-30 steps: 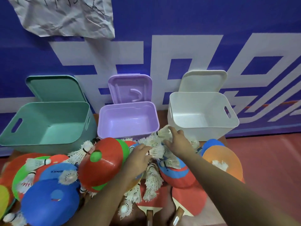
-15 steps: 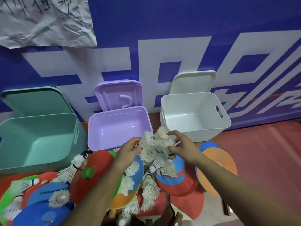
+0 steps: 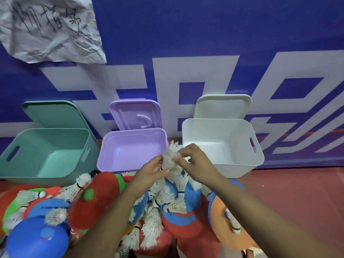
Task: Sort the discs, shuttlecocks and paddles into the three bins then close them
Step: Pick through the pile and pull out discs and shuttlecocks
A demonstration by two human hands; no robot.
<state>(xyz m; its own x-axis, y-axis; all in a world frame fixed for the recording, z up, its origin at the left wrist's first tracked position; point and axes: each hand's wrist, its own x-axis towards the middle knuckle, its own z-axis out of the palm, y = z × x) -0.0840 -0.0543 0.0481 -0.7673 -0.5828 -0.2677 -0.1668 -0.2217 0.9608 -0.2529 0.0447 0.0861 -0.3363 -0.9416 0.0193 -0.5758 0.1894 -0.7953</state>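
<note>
Left hand (image 3: 151,170) and right hand (image 3: 193,162) both pinched a bunch of shuttlecocks (image 3: 169,157), held up at the gap between purple bin (image 3: 105,155) and white bin (image 3: 258,159); probably featherlight, skirts crushable and snaggy, so best gripped loosely near the corks.

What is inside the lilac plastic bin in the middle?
Nothing visible: the lilac plastic bin shows a bare floor. The left hand and the bunch of white feather shuttlecocks cover its front right corner.

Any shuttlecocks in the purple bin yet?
No, the purple bin is bare inside; the left hand and right hand hold the shuttlecock bunch by its right rim.
</note>
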